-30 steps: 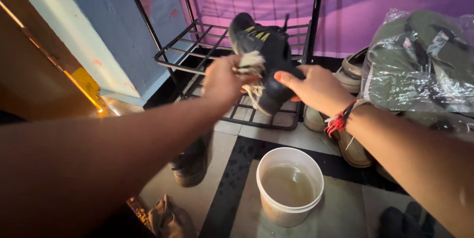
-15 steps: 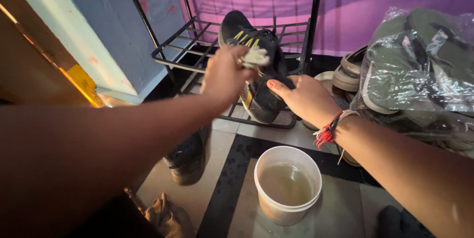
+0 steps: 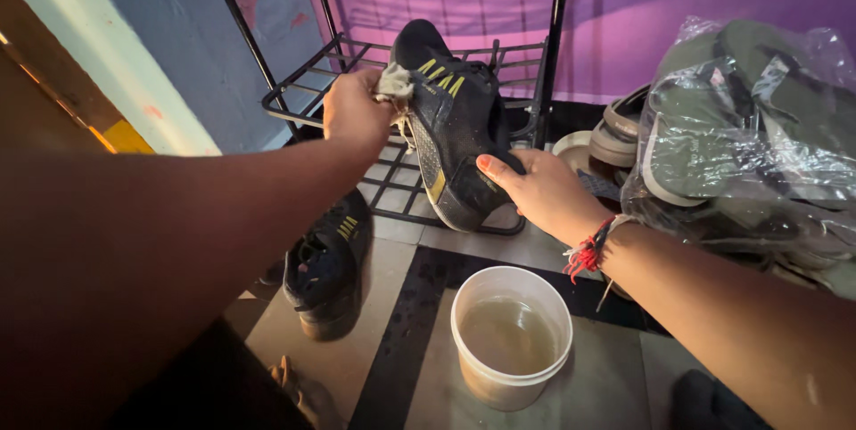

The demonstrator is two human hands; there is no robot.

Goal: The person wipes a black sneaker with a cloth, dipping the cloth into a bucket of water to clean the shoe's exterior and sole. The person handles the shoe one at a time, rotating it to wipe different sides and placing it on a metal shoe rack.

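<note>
- The right hand (image 3: 546, 191) grips a black shoe (image 3: 450, 127) with yellow stripes by its heel end, fingers closed around it, holding it tilted with the toe up, in front of a black wire rack (image 3: 374, 64).
- The left hand (image 3: 357, 113) is closed on a small pale cloth (image 3: 394, 84), pressed against the shoe's upper side.
- A red thread band (image 3: 587, 256) sits on the right wrist.
- Below, on the tiled floor (image 3: 615, 376), stands a white tub (image 3: 510, 334) of cloudy water.
- A second black shoe (image 3: 328, 260) lies on the floor to the left of the tub.
- To the right, footwear wrapped in a clear plastic bag (image 3: 749, 127) is piled up.
</note>
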